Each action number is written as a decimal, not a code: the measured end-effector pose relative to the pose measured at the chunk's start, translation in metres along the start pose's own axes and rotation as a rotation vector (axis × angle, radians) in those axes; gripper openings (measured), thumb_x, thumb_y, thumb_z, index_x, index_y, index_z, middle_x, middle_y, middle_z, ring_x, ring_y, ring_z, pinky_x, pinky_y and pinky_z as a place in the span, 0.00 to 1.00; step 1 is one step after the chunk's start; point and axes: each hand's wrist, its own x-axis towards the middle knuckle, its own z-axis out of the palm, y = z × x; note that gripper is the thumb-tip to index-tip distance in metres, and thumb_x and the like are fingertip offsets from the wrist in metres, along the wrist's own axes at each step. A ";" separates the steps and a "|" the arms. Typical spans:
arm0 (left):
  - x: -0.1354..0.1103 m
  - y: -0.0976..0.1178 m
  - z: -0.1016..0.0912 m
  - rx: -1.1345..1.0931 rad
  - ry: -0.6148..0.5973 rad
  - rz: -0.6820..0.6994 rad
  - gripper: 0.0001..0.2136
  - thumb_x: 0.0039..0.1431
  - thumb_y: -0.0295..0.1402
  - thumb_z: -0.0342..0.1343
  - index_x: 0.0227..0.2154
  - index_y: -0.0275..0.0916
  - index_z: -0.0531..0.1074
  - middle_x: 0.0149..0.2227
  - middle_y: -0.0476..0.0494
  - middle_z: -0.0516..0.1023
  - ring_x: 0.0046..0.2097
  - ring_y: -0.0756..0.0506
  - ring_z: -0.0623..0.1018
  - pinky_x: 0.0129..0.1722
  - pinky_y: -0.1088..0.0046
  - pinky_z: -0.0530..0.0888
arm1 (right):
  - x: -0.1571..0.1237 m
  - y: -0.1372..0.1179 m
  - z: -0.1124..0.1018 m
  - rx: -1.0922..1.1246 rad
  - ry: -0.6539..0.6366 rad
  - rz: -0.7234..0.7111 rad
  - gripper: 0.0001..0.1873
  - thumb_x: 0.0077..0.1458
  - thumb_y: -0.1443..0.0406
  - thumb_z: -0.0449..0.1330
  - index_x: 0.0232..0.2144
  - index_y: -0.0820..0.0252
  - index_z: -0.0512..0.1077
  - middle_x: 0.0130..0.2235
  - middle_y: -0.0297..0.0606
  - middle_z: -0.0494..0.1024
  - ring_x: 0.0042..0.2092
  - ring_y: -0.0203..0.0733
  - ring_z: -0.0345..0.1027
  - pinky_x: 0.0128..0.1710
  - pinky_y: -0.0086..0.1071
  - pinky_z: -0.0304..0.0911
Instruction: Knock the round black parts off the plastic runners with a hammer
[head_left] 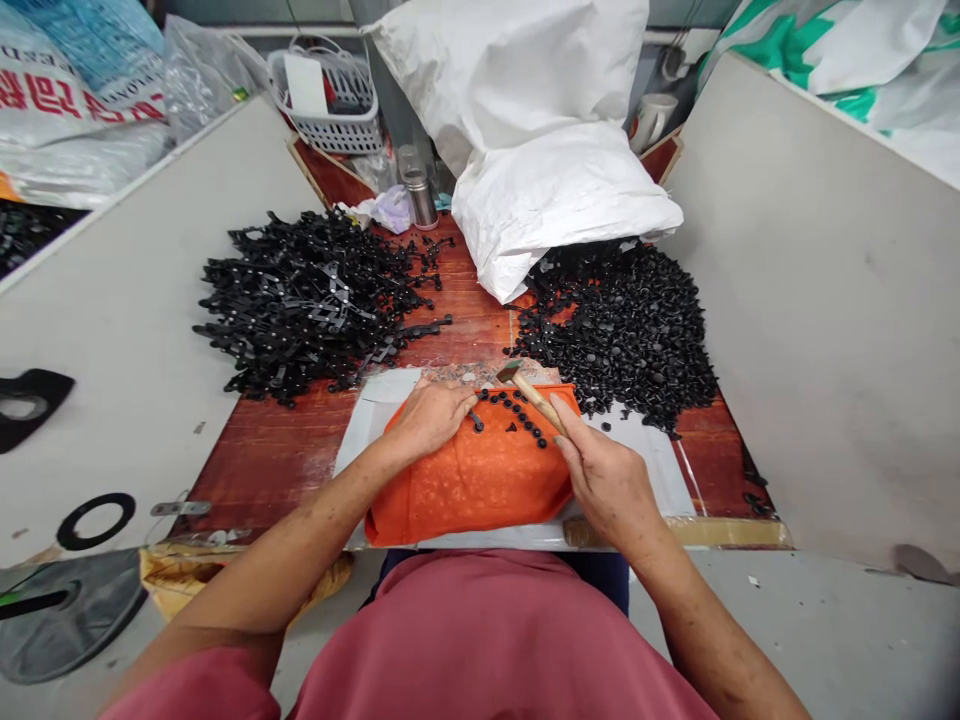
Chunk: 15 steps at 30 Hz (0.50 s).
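Observation:
My right hand (604,475) is closed around the wooden handle of a small hammer (529,388), whose head hovers over an orange cloth (472,485). My left hand (431,415) rests on the cloth with fingers pinched on a small black part (477,421). A curved row of small black round pieces (517,410) lies on the cloth between the hands. A pile of long black plastic strips (311,300) lies at the left, a heap of black round caps (626,325) at the right.
White woven sacks (547,190) stand behind the caps. A grey basket (330,100), a metal flask (421,200) and a mug (654,118) sit at the back. Grey boards (817,300) wall both sides of the red wooden table (255,460). Black rings (94,520) lie at the left.

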 end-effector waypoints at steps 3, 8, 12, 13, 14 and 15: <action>-0.001 -0.002 0.002 0.023 -0.020 -0.006 0.19 0.74 0.35 0.42 0.36 0.40 0.78 0.40 0.40 0.83 0.46 0.39 0.79 0.50 0.60 0.67 | 0.014 -0.010 0.008 -0.108 -0.090 -0.006 0.30 0.71 0.64 0.52 0.72 0.49 0.58 0.40 0.39 0.85 0.35 0.45 0.79 0.35 0.34 0.72; 0.000 -0.005 0.007 -0.002 -0.052 -0.037 0.18 0.74 0.36 0.43 0.37 0.40 0.78 0.41 0.41 0.83 0.45 0.40 0.79 0.50 0.62 0.67 | 0.022 -0.017 0.014 -0.162 -0.126 -0.031 0.31 0.71 0.63 0.51 0.73 0.47 0.55 0.39 0.39 0.84 0.36 0.45 0.79 0.37 0.35 0.72; 0.001 -0.004 0.002 -0.034 -0.037 -0.033 0.18 0.73 0.36 0.44 0.35 0.40 0.78 0.39 0.40 0.81 0.46 0.41 0.78 0.50 0.62 0.68 | 0.021 -0.020 0.017 -0.218 -0.232 -0.007 0.31 0.71 0.63 0.51 0.74 0.48 0.55 0.35 0.39 0.84 0.33 0.47 0.78 0.34 0.37 0.72; -0.002 -0.003 -0.002 -0.037 0.000 -0.040 0.16 0.72 0.36 0.45 0.36 0.40 0.78 0.41 0.39 0.80 0.47 0.40 0.77 0.51 0.61 0.68 | 0.021 -0.020 0.018 -0.227 -0.249 -0.004 0.31 0.71 0.63 0.50 0.74 0.48 0.55 0.35 0.40 0.84 0.32 0.48 0.78 0.34 0.37 0.72; -0.007 -0.001 -0.007 -0.046 0.065 -0.062 0.15 0.71 0.37 0.47 0.39 0.39 0.78 0.43 0.38 0.80 0.48 0.39 0.76 0.51 0.60 0.68 | 0.021 -0.020 0.020 -0.225 -0.251 -0.003 0.31 0.71 0.63 0.50 0.74 0.49 0.55 0.36 0.41 0.84 0.33 0.49 0.79 0.34 0.38 0.72; -0.014 0.000 -0.012 -0.065 0.152 -0.103 0.14 0.71 0.38 0.48 0.43 0.39 0.78 0.45 0.37 0.79 0.50 0.38 0.76 0.52 0.60 0.69 | 0.022 -0.019 0.020 -0.217 -0.245 -0.002 0.31 0.71 0.63 0.50 0.74 0.49 0.55 0.36 0.42 0.84 0.33 0.49 0.79 0.34 0.38 0.73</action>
